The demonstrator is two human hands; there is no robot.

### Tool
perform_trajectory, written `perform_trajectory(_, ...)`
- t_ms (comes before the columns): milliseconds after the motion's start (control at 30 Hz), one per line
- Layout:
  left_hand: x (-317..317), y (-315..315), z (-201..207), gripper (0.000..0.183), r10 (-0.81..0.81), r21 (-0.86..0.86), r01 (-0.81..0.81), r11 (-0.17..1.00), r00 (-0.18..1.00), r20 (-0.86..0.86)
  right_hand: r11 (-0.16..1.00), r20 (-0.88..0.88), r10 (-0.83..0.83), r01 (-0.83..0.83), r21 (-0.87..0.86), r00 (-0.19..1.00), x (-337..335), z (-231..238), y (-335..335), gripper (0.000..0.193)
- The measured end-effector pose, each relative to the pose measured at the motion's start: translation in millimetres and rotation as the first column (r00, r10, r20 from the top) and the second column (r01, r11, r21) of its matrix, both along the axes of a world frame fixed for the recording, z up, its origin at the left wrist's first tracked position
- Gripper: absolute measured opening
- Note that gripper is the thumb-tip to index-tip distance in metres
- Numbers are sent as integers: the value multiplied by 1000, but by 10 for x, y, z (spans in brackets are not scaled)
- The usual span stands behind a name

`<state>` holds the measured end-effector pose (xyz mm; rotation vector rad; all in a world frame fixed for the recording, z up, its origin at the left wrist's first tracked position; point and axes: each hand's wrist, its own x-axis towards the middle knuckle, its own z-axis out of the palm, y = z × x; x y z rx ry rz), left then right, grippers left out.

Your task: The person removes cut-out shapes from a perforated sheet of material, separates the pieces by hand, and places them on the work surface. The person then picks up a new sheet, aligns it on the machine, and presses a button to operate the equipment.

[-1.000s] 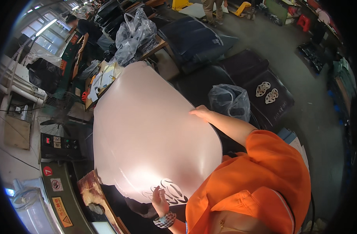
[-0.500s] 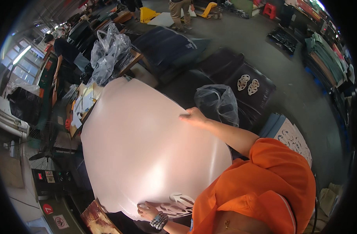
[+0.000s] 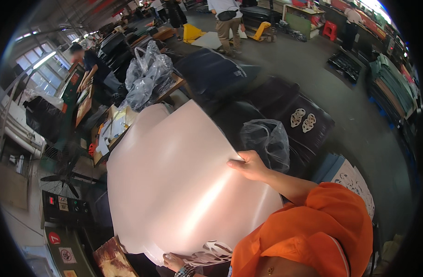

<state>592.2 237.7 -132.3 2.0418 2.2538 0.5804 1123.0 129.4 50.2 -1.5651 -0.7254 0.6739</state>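
A large pale pink sheet of glossy, flexible material (image 3: 174,171) spreads across the middle of the head view, its far corner raised. My right hand (image 3: 250,166) grips its right edge, thumb on top and the fingers hidden beneath. Down at the near edge my left hand (image 3: 174,261), with a checked band at the wrist, holds the sheet beside a row of cut-out openings (image 3: 213,251). Part of that hand is cut off by the picture's lower rim.
At the left stand a control box (image 3: 66,207) and a fan (image 3: 66,177). Crumpled clear plastic (image 3: 149,74) lies beyond the sheet. Two cut pieces (image 3: 303,120) rest on dark sheets at the right, near a clear bag (image 3: 265,141). A co-worker (image 3: 93,64) bends over a bench.
My right hand has lifted and pulled the sheet's right edge, so the far corner now stands up and folds over. The whole view has shifted; my left hand stays at the near edge.
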Motion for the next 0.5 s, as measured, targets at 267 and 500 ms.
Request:
perform_trajectory(267,225,-95,205,43,61,-43,-51,998,964,259,980,-37,-9,16,197,999,-88,74,-156,39)
perform_trajectory(500,88,83,373,54,52,129,-144,981,839,541,985,36,-42,35,170,998,2,143,-443,33)
